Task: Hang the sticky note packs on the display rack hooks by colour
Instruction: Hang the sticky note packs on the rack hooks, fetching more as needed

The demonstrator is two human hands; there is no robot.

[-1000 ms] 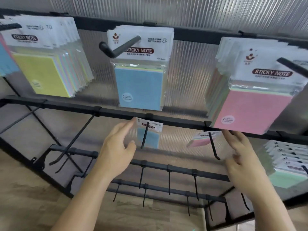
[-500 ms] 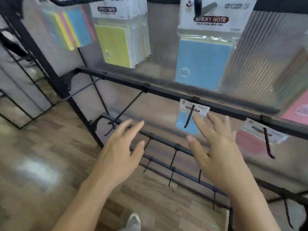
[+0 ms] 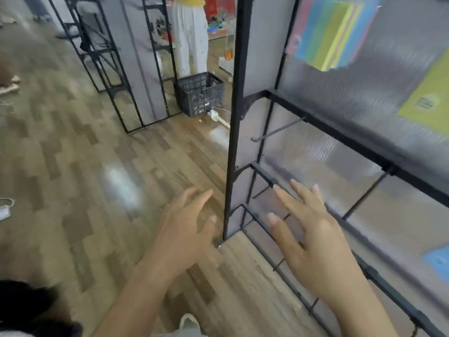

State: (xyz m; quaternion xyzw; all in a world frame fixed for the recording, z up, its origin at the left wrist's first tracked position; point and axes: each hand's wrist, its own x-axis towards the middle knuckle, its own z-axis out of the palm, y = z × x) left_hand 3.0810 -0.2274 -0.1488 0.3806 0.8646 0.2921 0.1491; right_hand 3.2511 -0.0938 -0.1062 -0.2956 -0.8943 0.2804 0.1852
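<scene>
The black display rack (image 3: 232, 132) fills the right side of the head view, blurred by motion. A multicolour sticky note pack (image 3: 332, 32) hangs at the top, a yellow pack (image 3: 430, 103) is at the right edge, and a corner of a blue pack (image 3: 437, 262) shows lower right. Bare hooks (image 3: 277, 130) stick out from the lower bars. My left hand (image 3: 187, 229) hovers over the floor left of the rack post, fingers relaxed, holding nothing. My right hand (image 3: 308, 229) is spread in front of the lower bars, holding nothing.
A wooden floor (image 3: 85, 166) stretches to the left. A black plastic crate (image 3: 199, 93) stands beside the rack's far end, with a person in white trousers (image 3: 189, 35) behind it. More black frames (image 3: 116, 69) stand at the back left.
The view has swung sharply left and down, away from the hanging packs toward the floor and the rack's left end. Both hands have stayed empty and dropped lower.
</scene>
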